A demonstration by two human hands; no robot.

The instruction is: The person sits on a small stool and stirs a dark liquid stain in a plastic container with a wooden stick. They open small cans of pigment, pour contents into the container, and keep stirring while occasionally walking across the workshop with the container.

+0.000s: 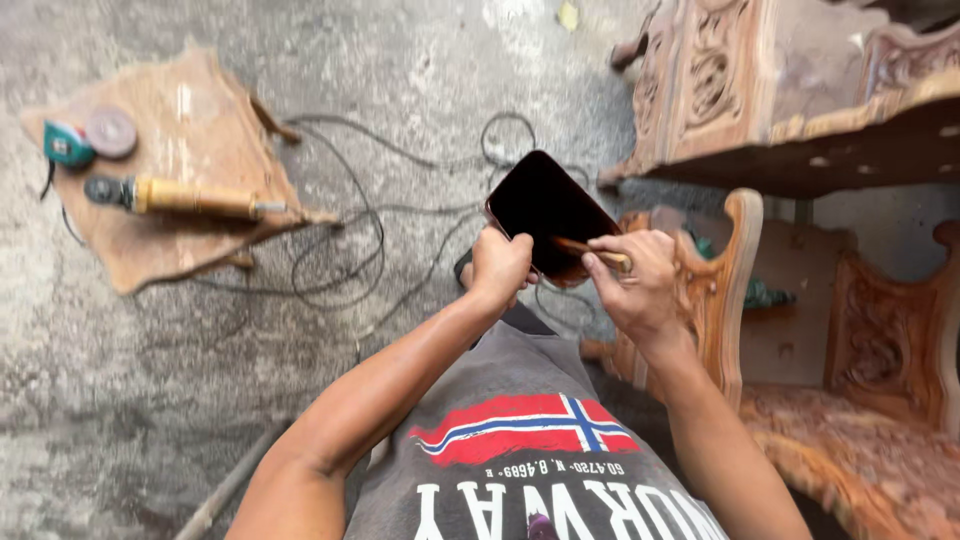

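A dark, glossy rounded panel is held tilted above the concrete floor, its lower edge clenched by the left hand for steadiness, while a thin wooden stick is pinched against it by the right hand. Left of the panel, a power tool is parked on a low wooden stand.

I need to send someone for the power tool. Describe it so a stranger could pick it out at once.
Look at the low wooden board on the concrete floor, upper left. The grinder lies across its middle: a long yellow body with a dark head. Unlike the round disc and teal tape measure beside it, it trails a cable.
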